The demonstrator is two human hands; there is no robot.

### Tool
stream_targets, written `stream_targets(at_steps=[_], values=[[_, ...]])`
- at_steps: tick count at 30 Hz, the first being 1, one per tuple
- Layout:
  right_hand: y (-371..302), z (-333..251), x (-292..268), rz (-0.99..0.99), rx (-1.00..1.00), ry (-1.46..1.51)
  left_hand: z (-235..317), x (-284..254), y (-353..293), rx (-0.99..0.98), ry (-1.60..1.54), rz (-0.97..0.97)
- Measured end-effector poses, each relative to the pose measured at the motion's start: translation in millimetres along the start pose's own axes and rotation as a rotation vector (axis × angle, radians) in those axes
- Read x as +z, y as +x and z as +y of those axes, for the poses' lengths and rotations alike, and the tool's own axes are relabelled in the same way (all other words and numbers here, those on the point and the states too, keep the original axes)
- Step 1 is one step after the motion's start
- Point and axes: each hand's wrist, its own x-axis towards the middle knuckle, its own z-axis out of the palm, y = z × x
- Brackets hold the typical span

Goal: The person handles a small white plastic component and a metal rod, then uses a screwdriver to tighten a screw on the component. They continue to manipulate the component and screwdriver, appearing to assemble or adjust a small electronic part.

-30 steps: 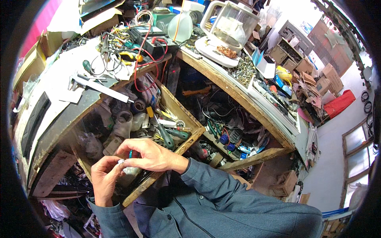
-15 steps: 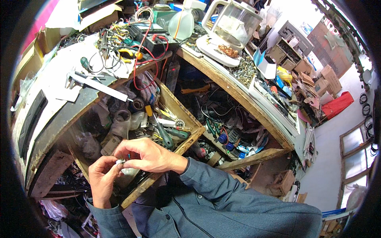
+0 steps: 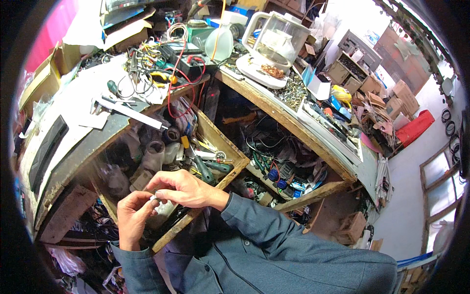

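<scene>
My left hand (image 3: 133,218) and my right hand (image 3: 190,191) meet over an open wooden drawer (image 3: 220,131), fingers closed in a pinch. Between their fingertips is a small pale part (image 3: 154,198), partly covered, too small to tell its kind. My right thumb lies against it from the right, my left fingers from the left. Below the hands, inside the drawer, are a dark green-handled screwdriver (image 3: 203,169), a yellow-handled tool (image 3: 185,142) and grey pipe-like fittings (image 3: 153,153).
A cluttered bench holds a white caliper-like tool (image 3: 134,114), red test leads (image 3: 197,60), and a glass kettle on a white base (image 3: 279,44). Another open drawer full of cables and tools has a wooden front (image 3: 316,196). Cardboard boxes (image 3: 404,97) stand at the far right.
The view has shifted slightly. Both hands stay together over the drawer, and the small part has turned a little between the fingertips, showing less of its bright side.
</scene>
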Motion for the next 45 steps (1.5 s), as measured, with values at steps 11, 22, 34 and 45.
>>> stream_targets(at_steps=[11, 22, 34, 45], values=[[-2.4, 3.8, 5.8, 0.076, -0.115, -0.113, -1.4, 0.0, -1.2, 0.025, 0.021, -0.011], [-5.0, -5.2, 3.9, 0.079, -0.063, -0.075, -4.5, 1.3, 0.2, 0.027, 0.043, 0.004], [-3.7, 2.2, 0.9, 0.092, -0.147, -0.151, -1.0, 2.4, 0.7, 0.013, 0.047, 0.006], [-2.6, 4.3, 1.2, 0.083, -0.136, -0.131, -2.3, 1.9, 1.7, 0.005, 0.057, -0.013]])
